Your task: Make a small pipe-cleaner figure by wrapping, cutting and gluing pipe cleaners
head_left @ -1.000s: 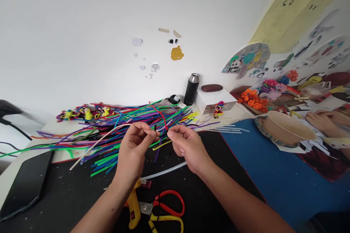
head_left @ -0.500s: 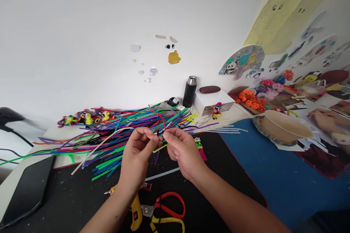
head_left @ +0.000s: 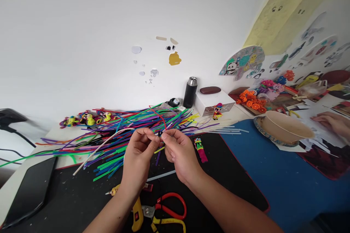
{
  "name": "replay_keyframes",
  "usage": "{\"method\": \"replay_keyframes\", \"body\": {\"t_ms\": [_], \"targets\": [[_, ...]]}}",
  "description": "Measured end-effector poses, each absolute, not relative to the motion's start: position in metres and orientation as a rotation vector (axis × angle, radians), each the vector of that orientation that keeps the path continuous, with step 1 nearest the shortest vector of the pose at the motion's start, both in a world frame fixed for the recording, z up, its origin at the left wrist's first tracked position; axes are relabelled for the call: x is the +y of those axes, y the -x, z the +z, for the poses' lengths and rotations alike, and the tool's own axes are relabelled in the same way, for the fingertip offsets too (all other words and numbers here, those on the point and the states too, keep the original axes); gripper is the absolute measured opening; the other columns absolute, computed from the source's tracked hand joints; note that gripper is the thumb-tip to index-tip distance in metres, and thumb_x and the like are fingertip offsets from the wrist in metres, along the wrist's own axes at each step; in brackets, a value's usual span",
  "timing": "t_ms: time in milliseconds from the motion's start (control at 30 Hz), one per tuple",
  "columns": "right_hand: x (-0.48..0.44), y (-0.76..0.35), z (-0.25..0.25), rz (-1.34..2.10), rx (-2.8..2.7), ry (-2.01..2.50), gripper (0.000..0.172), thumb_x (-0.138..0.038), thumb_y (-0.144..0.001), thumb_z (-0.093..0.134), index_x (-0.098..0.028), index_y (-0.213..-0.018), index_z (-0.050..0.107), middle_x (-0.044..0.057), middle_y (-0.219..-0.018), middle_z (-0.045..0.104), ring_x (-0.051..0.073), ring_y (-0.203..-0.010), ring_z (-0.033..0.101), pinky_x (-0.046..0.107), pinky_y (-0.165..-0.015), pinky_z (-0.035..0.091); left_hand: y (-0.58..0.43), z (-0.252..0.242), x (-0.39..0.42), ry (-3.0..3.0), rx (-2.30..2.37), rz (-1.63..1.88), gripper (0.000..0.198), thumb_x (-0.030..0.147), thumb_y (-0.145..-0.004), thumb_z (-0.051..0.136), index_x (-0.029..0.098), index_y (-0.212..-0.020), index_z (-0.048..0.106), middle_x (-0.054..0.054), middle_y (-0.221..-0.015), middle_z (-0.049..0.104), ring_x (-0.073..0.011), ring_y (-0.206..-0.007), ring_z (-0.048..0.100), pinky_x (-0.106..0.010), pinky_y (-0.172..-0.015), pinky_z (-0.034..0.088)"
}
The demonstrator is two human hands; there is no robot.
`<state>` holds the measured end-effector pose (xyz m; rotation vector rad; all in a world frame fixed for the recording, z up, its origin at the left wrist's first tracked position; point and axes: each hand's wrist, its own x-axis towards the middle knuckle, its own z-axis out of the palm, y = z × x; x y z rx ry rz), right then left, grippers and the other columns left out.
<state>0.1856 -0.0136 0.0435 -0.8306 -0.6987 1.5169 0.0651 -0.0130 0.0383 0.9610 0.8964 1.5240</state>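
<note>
My left hand [head_left: 139,152] and my right hand [head_left: 182,152] meet over the near edge of a pile of coloured pipe cleaners [head_left: 115,154]. Fingertips of both pinch a small black piece of pipe cleaner [head_left: 160,134], which looks curled; most of it is hidden by the fingers. A red pipe cleaner [head_left: 163,119] rises just behind my right fingertips, and I cannot tell whether it is held. Below my wrists on the black mat lie a yellow glue gun [head_left: 137,215] and pliers [head_left: 171,205] with one red and one yellow handle.
A small pipe-cleaner figure [head_left: 201,150] lies right of my hands. Behind stand a black flask [head_left: 190,92], a white box [head_left: 205,101] and another figure [head_left: 218,111]. A black phone or tablet [head_left: 30,191] lies left. Rightward are a bowl [head_left: 290,127] and another person's hand [head_left: 332,121].
The black piece shows more clearly between my fingertips, which have shifted slightly. The view has moved a little. At the right, the other person's hand has changed position.
</note>
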Motion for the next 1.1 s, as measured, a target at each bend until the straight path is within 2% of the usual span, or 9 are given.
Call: {"method": "replay_keyframes", "body": {"t_ms": [467, 767, 1100], "targets": [[-0.0150, -0.1843, 0.0462, 1.509, -0.686, 0.826, 0.042, -0.050, -0.073, 0.092, -0.020, -0.081, 0.065, -0.015, -0.044, 0.037, 0.004, -0.039, 0.022, 0.019, -0.039, 0.016, -0.0657, 0.0327, -0.0134, -0.951, 0.872, 1.513, 0.033, 0.030, -0.084, 0.092, 0.023, -0.100, 0.063, 0.004, -0.083, 0.071, -0.0109, -0.079, 0.070, -0.020, -0.078, 0.056], [-0.0153, -0.1830, 0.0417, 1.525, -0.680, 0.822, 0.038, -0.046, -0.075, 0.090, -0.020, -0.084, 0.066, -0.014, -0.045, 0.039, 0.004, -0.039, 0.023, 0.019, -0.040, 0.015, -0.0661, 0.0342, -0.0143, -1.016, 0.907, 1.515, 0.032, 0.030, -0.086, 0.090, 0.023, -0.101, 0.062, 0.004, -0.083, 0.070, -0.0108, -0.078, 0.069, -0.020, -0.076, 0.055], [-0.0155, -0.1833, 0.0419, 1.560, -0.676, 0.808, 0.041, -0.049, -0.074, 0.092, -0.020, -0.082, 0.064, -0.015, -0.045, 0.039, 0.004, -0.039, 0.022, 0.019, -0.040, 0.016, -0.0673, 0.0382, -0.0186, -1.204, 1.029, 1.554, 0.025, 0.028, -0.090, 0.083, 0.023, -0.100, 0.061, 0.003, -0.084, 0.069, -0.0112, -0.075, 0.068, -0.020, -0.073, 0.056]]}}
